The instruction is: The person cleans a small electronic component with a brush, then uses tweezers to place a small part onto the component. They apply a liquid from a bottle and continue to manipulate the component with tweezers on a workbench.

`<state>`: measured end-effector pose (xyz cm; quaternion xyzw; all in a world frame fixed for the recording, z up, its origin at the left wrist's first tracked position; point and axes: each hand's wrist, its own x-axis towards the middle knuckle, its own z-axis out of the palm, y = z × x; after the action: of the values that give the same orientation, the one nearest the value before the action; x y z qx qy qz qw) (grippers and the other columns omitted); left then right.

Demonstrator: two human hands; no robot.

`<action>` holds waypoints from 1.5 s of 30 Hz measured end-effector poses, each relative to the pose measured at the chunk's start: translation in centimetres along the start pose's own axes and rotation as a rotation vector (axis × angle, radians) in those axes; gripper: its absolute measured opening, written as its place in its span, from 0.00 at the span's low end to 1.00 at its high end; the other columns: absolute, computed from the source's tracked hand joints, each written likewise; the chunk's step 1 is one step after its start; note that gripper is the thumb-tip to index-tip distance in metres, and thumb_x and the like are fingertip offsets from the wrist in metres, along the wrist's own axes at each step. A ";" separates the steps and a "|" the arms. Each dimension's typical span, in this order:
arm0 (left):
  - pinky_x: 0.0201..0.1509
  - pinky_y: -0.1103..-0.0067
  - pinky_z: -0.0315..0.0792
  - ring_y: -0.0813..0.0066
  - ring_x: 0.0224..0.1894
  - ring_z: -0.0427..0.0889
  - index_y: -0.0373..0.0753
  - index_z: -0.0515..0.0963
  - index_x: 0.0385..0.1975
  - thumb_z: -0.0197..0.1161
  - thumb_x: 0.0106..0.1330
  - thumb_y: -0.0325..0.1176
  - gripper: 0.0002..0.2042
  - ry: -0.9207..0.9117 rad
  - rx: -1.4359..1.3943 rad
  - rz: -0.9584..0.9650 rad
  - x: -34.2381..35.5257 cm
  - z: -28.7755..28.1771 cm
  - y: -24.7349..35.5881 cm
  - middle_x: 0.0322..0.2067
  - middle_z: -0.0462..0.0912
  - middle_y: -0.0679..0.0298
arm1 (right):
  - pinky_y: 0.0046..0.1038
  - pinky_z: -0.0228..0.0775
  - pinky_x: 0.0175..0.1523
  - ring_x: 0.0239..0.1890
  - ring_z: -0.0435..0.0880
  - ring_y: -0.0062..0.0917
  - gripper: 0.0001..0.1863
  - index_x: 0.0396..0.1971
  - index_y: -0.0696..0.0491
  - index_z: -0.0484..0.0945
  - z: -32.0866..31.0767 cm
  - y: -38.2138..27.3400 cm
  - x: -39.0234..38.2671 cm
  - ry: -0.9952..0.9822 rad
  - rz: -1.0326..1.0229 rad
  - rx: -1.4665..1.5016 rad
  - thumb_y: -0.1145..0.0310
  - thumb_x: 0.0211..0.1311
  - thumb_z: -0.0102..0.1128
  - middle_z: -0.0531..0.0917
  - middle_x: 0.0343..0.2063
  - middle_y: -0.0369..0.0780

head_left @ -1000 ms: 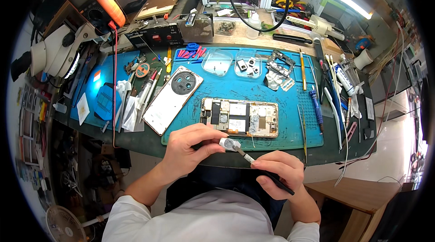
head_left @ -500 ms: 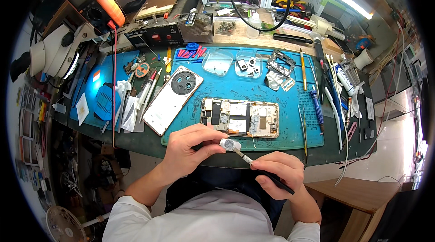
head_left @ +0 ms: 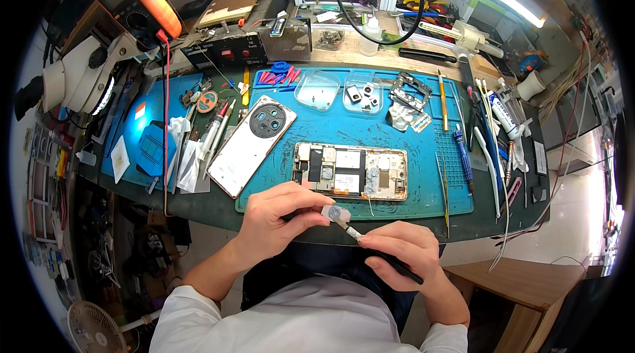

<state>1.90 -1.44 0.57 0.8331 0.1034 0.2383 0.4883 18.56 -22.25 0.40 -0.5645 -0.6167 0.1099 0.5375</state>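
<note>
My left hand (head_left: pixel 278 213) is closed, pinching the edge of a small pale piece (head_left: pixel 337 212) with a grey patch on its face; I cannot make out its exact kind. In my right hand (head_left: pixel 405 250) is a thin-bladed scraper (head_left: pixel 401 270) with a black handle, held like a pen. Its metal blade meets the lower right of the pale piece. Just beyond both hands lies an opened phone (head_left: pixel 372 181) on the blue work mat (head_left: pixel 291 135), its inner parts exposed. A pale phone back cover (head_left: pixel 248 151) with a round black camera ring rests slanted to its left.
Behind the phone stand two clear plastic boxes, one box (head_left: pixel 362 107) holding small camera modules. A metal phone frame (head_left: pixel 411 92) sits beside them. Tweezers (head_left: pixel 444 188) and a blue screwdriver (head_left: pixel 463 158) lie right. A microscope (head_left: pixel 76 78) and an orange multimeter (head_left: pixel 139 6) occupy the left.
My right hand has shifted slightly left, bringing the scraper's blade farther over the pale piece. The piece has tilted a little; my left hand stays nearly in place.
</note>
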 end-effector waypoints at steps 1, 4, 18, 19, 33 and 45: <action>0.46 0.76 0.81 0.73 0.31 0.87 0.37 0.89 0.44 0.78 0.59 0.29 0.13 0.003 0.003 0.011 0.0 0.0 0.0 0.33 0.88 0.62 | 0.28 0.80 0.35 0.33 0.89 0.33 0.20 0.49 0.58 0.87 0.0 0.0 0.0 -0.004 0.000 -0.003 0.77 0.52 0.74 0.89 0.37 0.43; 0.40 0.78 0.79 0.74 0.31 0.86 0.37 0.89 0.43 0.79 0.58 0.28 0.13 0.015 0.010 0.043 0.0 0.1 -0.1 0.32 0.88 0.62 | 0.28 0.80 0.35 0.33 0.89 0.32 0.21 0.49 0.58 0.87 0.1 0.0 0.2 -0.007 -0.003 -0.010 0.77 0.52 0.75 0.89 0.37 0.43; 0.35 0.79 0.78 0.74 0.31 0.85 0.36 0.89 0.44 0.79 0.58 0.26 0.14 0.030 -0.013 0.018 -0.1 0.0 -0.2 0.33 0.88 0.61 | 0.28 0.80 0.36 0.33 0.90 0.33 0.20 0.48 0.58 0.87 0.1 0.3 -0.7 0.067 -0.004 -0.025 0.76 0.52 0.75 0.90 0.37 0.43; 0.35 0.79 0.78 0.74 0.31 0.85 0.36 0.89 0.44 0.79 0.58 0.26 0.14 0.033 -0.016 0.020 -0.1 0.0 -0.2 0.33 0.88 0.61 | 0.28 0.80 0.36 0.33 0.90 0.33 0.20 0.48 0.58 0.87 0.1 0.2 -0.7 0.065 -0.003 -0.027 0.76 0.52 0.75 0.90 0.37 0.43; 0.35 0.79 0.79 0.73 0.31 0.86 0.37 0.89 0.44 0.79 0.58 0.27 0.14 -0.004 0.000 0.054 0.0 -0.1 0.0 0.33 0.89 0.62 | 0.28 0.80 0.35 0.34 0.90 0.32 0.21 0.49 0.57 0.87 0.4 0.0 0.2 0.027 0.018 -0.021 0.76 0.53 0.76 0.90 0.39 0.43; 0.37 0.79 0.79 0.74 0.31 0.86 0.37 0.89 0.45 0.78 0.59 0.27 0.14 0.006 -0.041 0.020 0.0 -0.2 -0.2 0.33 0.88 0.62 | 0.27 0.81 0.36 0.33 0.90 0.32 0.20 0.48 0.58 0.88 0.1 0.2 -0.5 0.062 0.018 -0.014 0.77 0.52 0.74 0.90 0.38 0.43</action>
<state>1.77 -1.19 0.50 0.8232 0.0917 0.2478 0.5025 18.51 -22.52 -0.02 -0.5770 -0.5953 0.0930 0.5513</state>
